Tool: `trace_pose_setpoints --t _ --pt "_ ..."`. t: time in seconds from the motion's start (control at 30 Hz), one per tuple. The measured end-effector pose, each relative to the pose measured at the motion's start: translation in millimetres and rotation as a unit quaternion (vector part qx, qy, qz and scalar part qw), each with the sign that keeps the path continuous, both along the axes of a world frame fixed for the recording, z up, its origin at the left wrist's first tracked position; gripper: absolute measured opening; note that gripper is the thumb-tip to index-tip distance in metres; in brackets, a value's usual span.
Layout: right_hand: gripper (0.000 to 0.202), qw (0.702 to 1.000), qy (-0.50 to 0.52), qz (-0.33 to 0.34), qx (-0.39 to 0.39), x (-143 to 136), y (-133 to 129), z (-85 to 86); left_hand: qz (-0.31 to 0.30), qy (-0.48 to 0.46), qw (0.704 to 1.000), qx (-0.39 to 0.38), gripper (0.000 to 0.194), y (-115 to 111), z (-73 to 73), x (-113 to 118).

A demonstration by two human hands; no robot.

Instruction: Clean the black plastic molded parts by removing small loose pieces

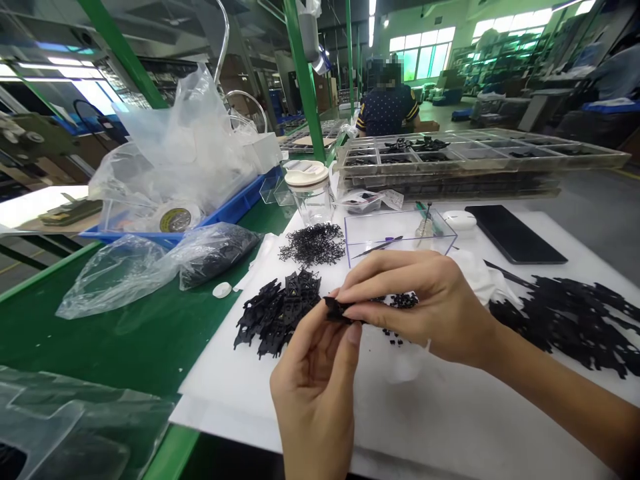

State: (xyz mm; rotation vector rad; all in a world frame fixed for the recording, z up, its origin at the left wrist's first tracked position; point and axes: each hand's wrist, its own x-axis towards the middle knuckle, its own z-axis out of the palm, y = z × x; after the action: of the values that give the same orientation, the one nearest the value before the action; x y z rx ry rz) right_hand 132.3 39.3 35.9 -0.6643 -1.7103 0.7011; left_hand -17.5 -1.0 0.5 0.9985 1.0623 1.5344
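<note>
Between my two hands is a small black plastic part (336,309), partly covered by fingers. My left hand (320,373) grips its lower side between thumb and fingers. From above, my right hand (415,300) pinches the same part with thumb and forefinger. Left of my hands lies a pile of flat black plastic parts (275,313), and behind it a heap of thin black wiry pieces (315,243). Tiny black pieces (403,301) are scattered just behind my right hand. More long black parts (575,320) lie beyond my right wrist.
A clear box (400,233) with tweezers stands behind my hands, near a lidded cup (310,190) and a dark phone (515,233). Stacked compartment trays (480,160) are at the back. Left are a bagged blue bin (225,203) and a plastic bag (150,267). A person (387,107) sits beyond.
</note>
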Motion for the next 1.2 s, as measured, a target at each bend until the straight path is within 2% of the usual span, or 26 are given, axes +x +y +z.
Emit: trace_pose_setpoints --t 0.33,0.57,1.2 --pt "0.014 1.0 0.0 -0.017 0.0 -2.9 -1.9 -0.7 -0.015 -0.003 1.0 -0.013 0.027 -0.2 1.0 -1.1" --pt "0.012 1.0 -0.009 -0.012 -0.002 -2.5 -1.9 -0.5 -0.002 0.001 1.0 -0.029 0.027 -0.7 3.5 0.3" --pt "0.013 1.0 -0.016 -0.016 -0.018 0.3 -3.3 4.7 -0.021 -0.02 0.999 0.016 0.027 0.5 2.8 -1.8"
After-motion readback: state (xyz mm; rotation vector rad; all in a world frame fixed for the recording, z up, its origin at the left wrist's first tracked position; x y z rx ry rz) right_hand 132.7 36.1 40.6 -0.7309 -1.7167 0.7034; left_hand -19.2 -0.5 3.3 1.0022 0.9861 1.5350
